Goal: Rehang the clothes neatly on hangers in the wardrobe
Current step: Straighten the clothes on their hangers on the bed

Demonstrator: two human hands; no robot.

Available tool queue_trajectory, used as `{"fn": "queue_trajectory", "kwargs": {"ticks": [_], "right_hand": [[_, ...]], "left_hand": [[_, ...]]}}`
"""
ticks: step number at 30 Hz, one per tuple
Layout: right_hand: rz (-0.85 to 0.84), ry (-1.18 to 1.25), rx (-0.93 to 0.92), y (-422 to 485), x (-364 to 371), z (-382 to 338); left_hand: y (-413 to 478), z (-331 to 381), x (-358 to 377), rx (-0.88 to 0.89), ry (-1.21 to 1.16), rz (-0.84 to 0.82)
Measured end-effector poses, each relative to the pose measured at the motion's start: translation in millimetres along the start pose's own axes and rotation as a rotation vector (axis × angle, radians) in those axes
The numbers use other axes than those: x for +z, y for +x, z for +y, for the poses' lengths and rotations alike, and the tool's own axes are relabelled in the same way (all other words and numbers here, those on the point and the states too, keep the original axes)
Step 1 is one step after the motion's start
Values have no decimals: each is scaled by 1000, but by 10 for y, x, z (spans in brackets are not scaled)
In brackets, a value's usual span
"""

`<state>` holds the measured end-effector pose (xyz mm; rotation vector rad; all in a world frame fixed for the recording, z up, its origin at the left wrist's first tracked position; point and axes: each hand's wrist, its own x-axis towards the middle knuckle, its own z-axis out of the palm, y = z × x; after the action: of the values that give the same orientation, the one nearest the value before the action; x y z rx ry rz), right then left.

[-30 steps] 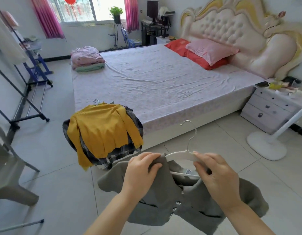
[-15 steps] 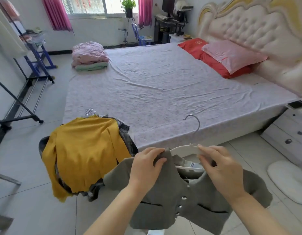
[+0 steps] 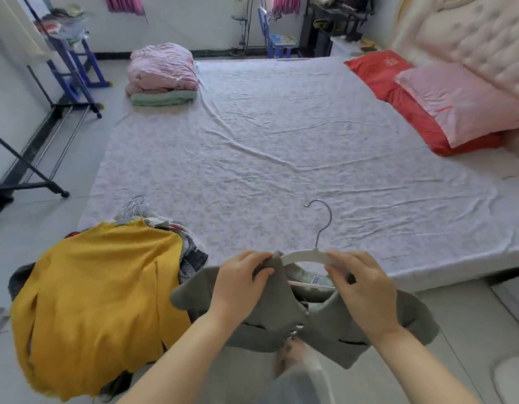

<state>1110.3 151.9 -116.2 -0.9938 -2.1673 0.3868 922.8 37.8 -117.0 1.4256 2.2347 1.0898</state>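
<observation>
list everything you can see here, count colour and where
jacket: one, grey, held up before the bed's near edge
hanger: one, white with metal hook, partly inside the jacket's neck
sweater: one, yellow, on top of the clothes pile
clothes pile: one, mixed dark colours, bed's near left corner
bed: one, pale sheet, centre
folded bedding: one stack, pink over green, bed's far left corner
red pillow: one, red, by the headboard
pink pillow: one, pink, lying on the red pillow
headboard: one, cream, upper right
clothes rack: one, black, floor left
chair: one, blue, far wall
left hand: grips the jacket
right hand: pinches the hanger's arm
</observation>
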Motion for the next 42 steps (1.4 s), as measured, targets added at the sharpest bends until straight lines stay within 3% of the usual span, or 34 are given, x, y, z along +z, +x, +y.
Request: {"fn": "queue_trajectory", "kwargs": {"ticks": [10,20,27,33,42], "right_hand": [[-240,161,-13,1575,1126,827],[-424,194,56,2394,2303,1422],[-522,139,117,2591,3228,1795],[-797,-36,214,2494,3914,2050],[-1005,-62,214,1834,3730,2042]], "left_hand": [[1514,-430,465,-207,77,91],[2589,-1274,912,-339,80,66],[3050,-2077,1329,-383,122,27],[3223,-2683,1688,-483,324,-144],[2774,-2821,1830,-552,353,-279]]}}
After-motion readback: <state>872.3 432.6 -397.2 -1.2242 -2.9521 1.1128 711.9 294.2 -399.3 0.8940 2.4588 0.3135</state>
